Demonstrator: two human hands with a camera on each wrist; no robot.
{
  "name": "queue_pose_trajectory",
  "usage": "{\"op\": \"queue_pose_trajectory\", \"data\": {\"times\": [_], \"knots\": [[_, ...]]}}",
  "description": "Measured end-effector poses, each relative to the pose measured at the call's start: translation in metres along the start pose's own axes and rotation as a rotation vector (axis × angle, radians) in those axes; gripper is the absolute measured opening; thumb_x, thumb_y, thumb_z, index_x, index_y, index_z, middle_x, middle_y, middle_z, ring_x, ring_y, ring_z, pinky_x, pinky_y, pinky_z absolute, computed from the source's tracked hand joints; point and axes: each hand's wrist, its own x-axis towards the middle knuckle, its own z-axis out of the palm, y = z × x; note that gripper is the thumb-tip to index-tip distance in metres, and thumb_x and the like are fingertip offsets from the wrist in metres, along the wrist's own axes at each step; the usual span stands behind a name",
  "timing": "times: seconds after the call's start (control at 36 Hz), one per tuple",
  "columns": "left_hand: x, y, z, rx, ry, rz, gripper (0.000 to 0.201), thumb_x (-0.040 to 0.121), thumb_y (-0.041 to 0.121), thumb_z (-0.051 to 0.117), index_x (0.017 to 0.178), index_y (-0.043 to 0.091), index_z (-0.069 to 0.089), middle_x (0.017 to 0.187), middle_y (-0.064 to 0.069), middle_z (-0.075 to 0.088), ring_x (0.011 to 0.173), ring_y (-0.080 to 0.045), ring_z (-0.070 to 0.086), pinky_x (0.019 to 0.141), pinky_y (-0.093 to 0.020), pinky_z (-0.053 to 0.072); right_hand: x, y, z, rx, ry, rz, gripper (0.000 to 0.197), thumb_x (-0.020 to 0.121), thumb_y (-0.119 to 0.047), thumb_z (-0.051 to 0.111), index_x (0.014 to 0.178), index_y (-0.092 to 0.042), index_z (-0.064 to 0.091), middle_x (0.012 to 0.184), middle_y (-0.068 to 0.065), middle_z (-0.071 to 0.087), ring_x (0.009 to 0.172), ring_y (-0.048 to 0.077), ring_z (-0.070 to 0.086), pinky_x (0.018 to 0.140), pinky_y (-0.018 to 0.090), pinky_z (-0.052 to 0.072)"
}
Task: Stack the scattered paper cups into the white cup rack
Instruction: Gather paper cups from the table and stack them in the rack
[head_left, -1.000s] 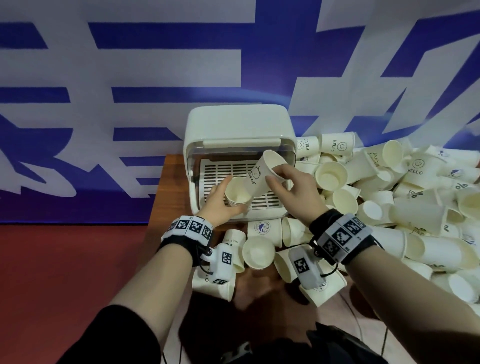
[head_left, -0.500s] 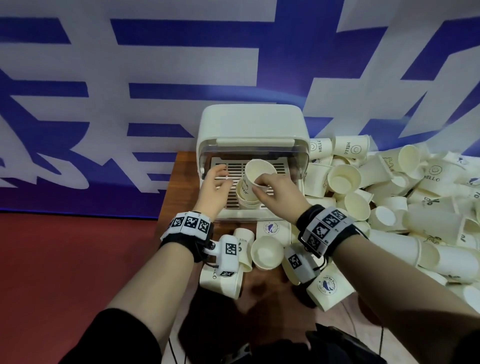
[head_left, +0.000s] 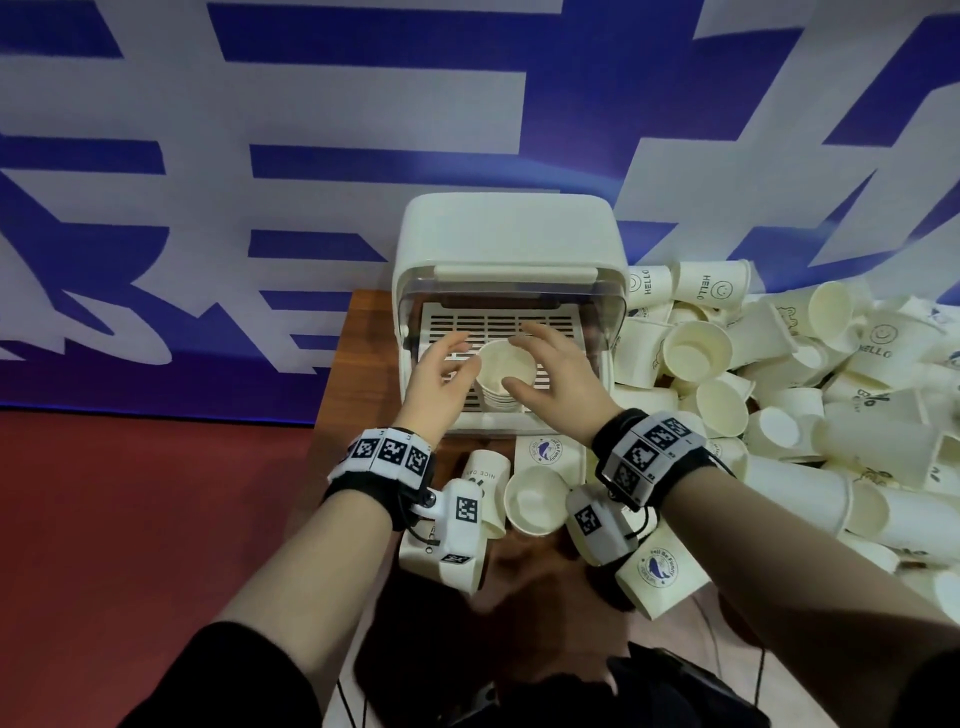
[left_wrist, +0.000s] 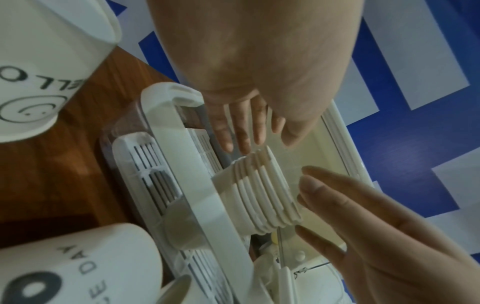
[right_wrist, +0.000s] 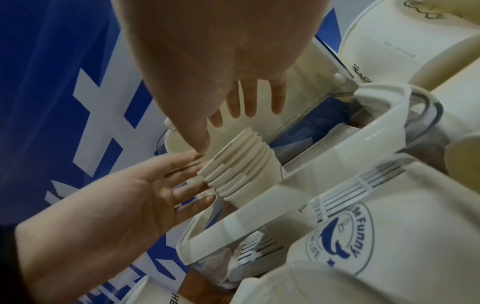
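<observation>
Blue-and-white banner cloth fills the wall behind a wooden table (head_left: 358, 332), where the white cup rack (head_left: 511, 244) stands open at the front. From the head view, a stack of cups (head_left: 505, 371) stands upright on the rack's slotted tray, with the left hand (head_left: 441, 379) and right hand (head_left: 558, 376) flanking it, fingers spread and holding nothing. A big heap of loose cups (head_left: 779, 395) lies to the right, and more lie just in front of the rack.

From the left wrist, the stack (left_wrist: 262, 189) shows several nested rims, unevenly spaced, and both sets of straight fingers sit just beside it; I cannot tell whether they touch.

From the right wrist, the stack (right_wrist: 239, 164) leans a little, and the left hand's fingertips (right_wrist: 192, 185) look to be at its rims.

Likely risks: a brushing finger could tip the stack, loosely seated cups may jam or tilt it, and forearms could knock the cups in front off the table.
</observation>
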Motion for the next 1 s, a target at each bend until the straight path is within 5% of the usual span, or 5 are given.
{"op": "queue_pose_trajectory", "data": {"times": [0.11,0.33,0.47,0.81,1.0], "knots": [[0.0,-0.003,0.0,0.03,-0.03,-0.009,0.037,0.095,0.021,0.056,0.131,0.023,0.05,0.13,0.004,0.054,0.115,-0.01,0.054,0.098,-0.033,0.046,0.001,0.007,0.005,-0.039,-0.044,0.079,0.065,0.086,-0.037,0.065,0.141,-0.011,0.041,0.147,0.008,0.04,0.136,0.024,0.036,0.111,0.045,0.029],[0.004,-0.011,0.003,0.151,-0.043,0.058,0.033,0.096,0.015,0.053,0.129,0.013,0.056,0.128,0.001,0.055,0.106,-0.008,0.055,0.078,-0.002,0.04,0.0,0.009,0.01,-0.003,-0.067,0.09,0.06,0.088,-0.036,0.062,0.139,-0.012,0.044,0.138,0.007,0.051,0.126,0.026,0.045,0.106,0.044,0.035],[0.005,-0.013,0.002,0.178,-0.063,0.05,0.033,0.096,0.018,0.054,0.129,0.016,0.057,0.122,0.006,0.055,0.107,-0.007,0.054,0.091,-0.018,0.039,0.0,0.013,0.012,-0.009,-0.079,0.14,0.064,0.089,-0.04,0.06,0.143,-0.014,0.038,0.142,0.006,0.048,0.13,0.024,0.042,0.109,0.044,0.033],[-0.003,-0.005,-0.004,0.245,-0.024,-0.025,0.042,0.097,0.03,0.053,0.135,0.015,0.047,0.132,-0.002,0.052,0.12,-0.015,0.05,0.103,-0.033,0.041,-0.007,0.002,-0.003,-0.024,-0.015,0.174,0.054,0.094,-0.027,0.056,0.141,-0.008,0.039,0.144,0.01,0.044,0.134,0.024,0.038,0.11,0.033,0.027],[-0.023,0.005,-0.012,0.255,-0.061,0.005,0.042,0.095,0.023,0.057,0.134,0.011,0.047,0.134,-0.006,0.052,0.123,-0.018,0.049,0.107,-0.04,0.04,-0.028,-0.004,-0.014,-0.037,-0.027,0.165,0.051,0.092,-0.021,0.057,0.138,-0.006,0.04,0.14,0.012,0.044,0.131,0.024,0.039,0.107,0.032,0.03]]}}
